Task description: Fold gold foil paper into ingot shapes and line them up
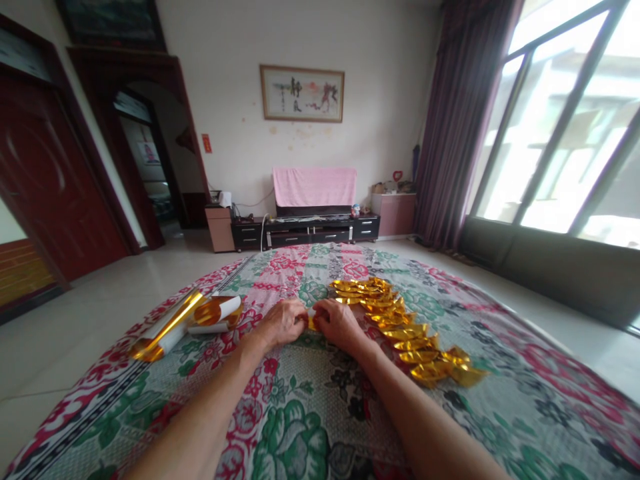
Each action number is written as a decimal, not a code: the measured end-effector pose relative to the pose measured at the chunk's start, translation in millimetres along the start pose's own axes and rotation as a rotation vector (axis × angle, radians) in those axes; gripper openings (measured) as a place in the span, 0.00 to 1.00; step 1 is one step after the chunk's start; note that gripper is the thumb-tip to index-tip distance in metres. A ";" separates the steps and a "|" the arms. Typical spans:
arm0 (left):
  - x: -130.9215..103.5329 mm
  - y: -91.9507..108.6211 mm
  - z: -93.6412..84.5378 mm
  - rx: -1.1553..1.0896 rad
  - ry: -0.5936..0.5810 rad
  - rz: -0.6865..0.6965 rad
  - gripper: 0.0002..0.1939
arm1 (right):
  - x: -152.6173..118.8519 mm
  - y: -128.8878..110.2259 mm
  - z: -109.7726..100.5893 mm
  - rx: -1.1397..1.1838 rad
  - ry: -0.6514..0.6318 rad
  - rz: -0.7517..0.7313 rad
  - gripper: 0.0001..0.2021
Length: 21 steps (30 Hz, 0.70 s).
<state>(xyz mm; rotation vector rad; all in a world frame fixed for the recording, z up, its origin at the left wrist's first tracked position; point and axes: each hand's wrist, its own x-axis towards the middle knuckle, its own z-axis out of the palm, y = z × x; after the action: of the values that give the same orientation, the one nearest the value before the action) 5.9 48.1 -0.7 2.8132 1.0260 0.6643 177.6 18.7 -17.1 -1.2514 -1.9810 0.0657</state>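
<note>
My left hand (285, 322) and my right hand (337, 321) meet over the middle of the flowered cloth. Between their closed fingers is a small piece of gold foil paper (313, 325), with a bit of its white side showing; the fingers cover most of it. Right of my right hand lie several folded gold paper ingots (407, 331), set close together in a slanting row. On the left, curled sheets of gold foil paper (217, 313) with white backs lie loosely rolled, apart from my left hand.
A flowered cloth (290, 437) in red, green and white covers the round surface before me. Beyond it stand a low black cabinet (310, 235) and a pink cloth (315, 187) draped over something. Windows and a purple curtain (460, 120) are on the right, a dark red door (45, 160) on the left.
</note>
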 end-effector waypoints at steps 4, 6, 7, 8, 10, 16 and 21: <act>-1.3 -2.6 -3.9 -0.050 -0.037 0.048 0.08 | -0.9 0.7 0.9 0.006 0.012 0.001 0.10; -1.5 -2.2 -4.5 -0.037 -0.031 0.056 0.09 | -1.2 0.6 1.1 0.004 0.010 -0.002 0.10; -1.6 -1.8 -4.5 -0.028 -0.030 0.060 0.09 | -1.2 0.3 1.2 0.002 0.010 -0.004 0.10; -1.7 -1.6 -4.5 -0.018 -0.029 0.063 0.09 | -1.2 -0.2 1.2 -0.003 0.011 -0.004 0.10; -2.2 -1.4 -4.4 0.006 -0.025 0.055 0.09 | -0.9 -1.5 1.2 -0.012 0.013 -0.005 0.10; -4.0 0.4 -6.0 0.080 -0.013 0.026 0.10 | -0.5 -3.4 1.0 -0.003 0.000 -0.020 0.10; -2.4 5.6 -6.0 0.096 -0.030 0.076 0.11 | 0.0 -0.5 -0.5 0.014 -0.004 -0.031 0.10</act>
<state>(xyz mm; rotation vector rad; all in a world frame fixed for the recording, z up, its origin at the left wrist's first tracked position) 5.0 41.9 5.1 2.9482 0.9759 0.5938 177.6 18.3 -16.5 -1.2125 -2.0000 0.0666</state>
